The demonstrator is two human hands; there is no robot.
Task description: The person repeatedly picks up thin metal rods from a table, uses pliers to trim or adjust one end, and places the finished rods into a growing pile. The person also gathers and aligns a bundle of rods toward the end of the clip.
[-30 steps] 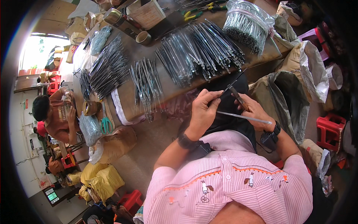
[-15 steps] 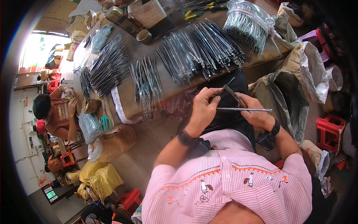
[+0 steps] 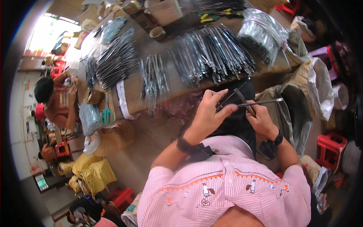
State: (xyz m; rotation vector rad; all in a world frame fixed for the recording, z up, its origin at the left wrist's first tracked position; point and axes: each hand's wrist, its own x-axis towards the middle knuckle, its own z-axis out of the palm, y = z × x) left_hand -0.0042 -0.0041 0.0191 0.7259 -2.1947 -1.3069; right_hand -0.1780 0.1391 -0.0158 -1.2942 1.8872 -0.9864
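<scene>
My left hand [image 3: 211, 111] is above my lap, with index finger and thumb stretched forward and the other fingers curled. A thin metal rod [image 3: 266, 102] with a flattened bright end runs rightward from beside its thumb and seems held there. A second dark thin rod [image 3: 230, 98] slants up from the same fingers; its lower end is hidden. My right hand [image 3: 261, 120] is closed round the brown handle of a small knife-like tool [image 3: 241, 95], whose narrow blade points up and left. The rod with the flattened end crosses this tool just above my right fingers.
On the table [image 3: 128, 92] lie several bundles of dark metal rods [image 3: 213, 53]. Behind them stand a paper-tape roll [image 3: 157, 33] and yellow-green-handled pliers [image 3: 208, 17]. A plastic-wrapped wire bundle [image 3: 261, 32] is far right, above open sacks [image 3: 297, 113]. Another person [image 3: 60, 100] sits left.
My left index finger and thumb have opened out from their pinch. The flat-ended rod has tilted, its right end rising. The view has shifted slightly.
</scene>
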